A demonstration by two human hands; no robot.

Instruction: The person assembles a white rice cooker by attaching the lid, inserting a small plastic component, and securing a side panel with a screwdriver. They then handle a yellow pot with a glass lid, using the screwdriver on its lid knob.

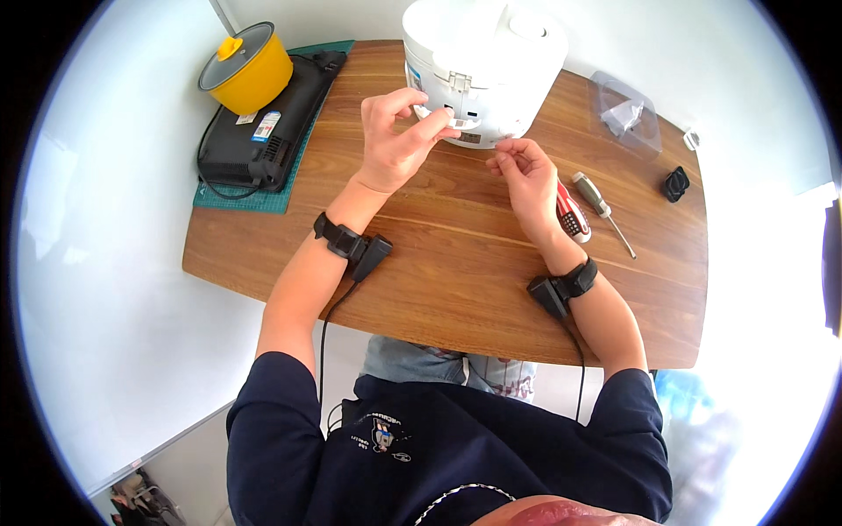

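While the person leans over the desk [456,289], the white rice cooker [491,66] stands at its far edge, roughly in the middle, hinge side toward us. The left hand [393,145] is raised at its near side, wrist bent back, thumb and forefinger parted at a curved white piece [465,124] low on the body; I can't tell whether they grip it. The right hand [529,180] sits lower, just beside the base, its fingers [509,149] drawn into a narrow pinch, and from here I can't make out whether anything small is between them. Both forearms reach forward from the near edge, angled inward, each wrist wearing a black strap [579,279] with a cabled block.

By the right wrist lie a red-and-white case [573,215], partly covered, and a slotted screwdriver [603,210]. Farther right are a clear plastic shell [627,118] and a small black object [675,184]. Over on the left, a yellow lidded pot [253,77] rests on a black flat appliance [254,140], on a green cutting mat [272,203].
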